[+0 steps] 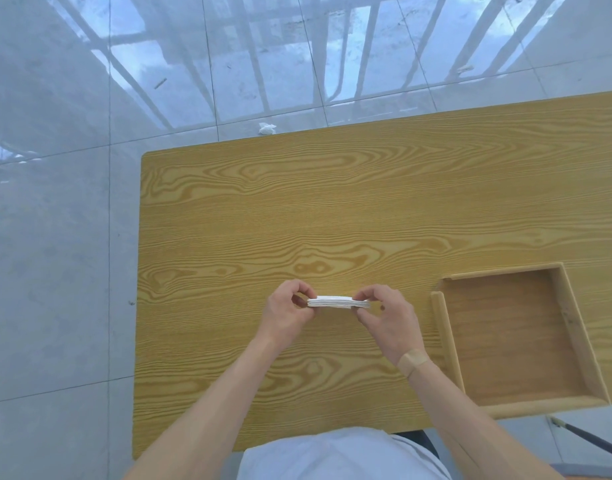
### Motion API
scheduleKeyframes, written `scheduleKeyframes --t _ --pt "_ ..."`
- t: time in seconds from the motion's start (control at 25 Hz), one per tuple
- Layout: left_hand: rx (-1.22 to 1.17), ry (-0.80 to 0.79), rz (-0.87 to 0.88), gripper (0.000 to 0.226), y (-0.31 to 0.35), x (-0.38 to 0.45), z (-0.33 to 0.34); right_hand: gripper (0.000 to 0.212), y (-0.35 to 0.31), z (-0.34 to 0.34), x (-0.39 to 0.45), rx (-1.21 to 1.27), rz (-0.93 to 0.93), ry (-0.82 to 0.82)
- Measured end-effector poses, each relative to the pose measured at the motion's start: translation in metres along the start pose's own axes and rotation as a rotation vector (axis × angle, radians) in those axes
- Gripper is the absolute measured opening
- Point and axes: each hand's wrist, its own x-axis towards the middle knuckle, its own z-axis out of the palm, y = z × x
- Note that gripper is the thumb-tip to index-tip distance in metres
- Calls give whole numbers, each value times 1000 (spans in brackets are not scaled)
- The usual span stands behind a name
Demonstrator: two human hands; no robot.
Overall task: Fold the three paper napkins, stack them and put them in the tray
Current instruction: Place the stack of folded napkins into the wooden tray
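A white stack of folded paper napkins is held edge-on a little above the wooden table. My left hand pinches its left end between thumb and fingers. My right hand pinches the right end; a plaster sits on that wrist. The wooden tray lies to the right of my hands, near the table's front right corner, with nothing inside it.
A crumpled white scrap of paper lies on the glossy tiled floor just beyond the table's far edge. A dark rod pokes out under the table's front right corner. The floor reflects window bars.
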Motion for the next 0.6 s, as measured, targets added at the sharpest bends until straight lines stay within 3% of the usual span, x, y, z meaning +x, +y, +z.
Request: scheduleKeyframes --t 0.24,0.6 --pt "21 -30 -9 18 -5 6 -4 19 4 5 2 -29 89 -4" --pt "37 -92 -12 9 1 4 -6 12 14 -9 -4 193 233 -20"
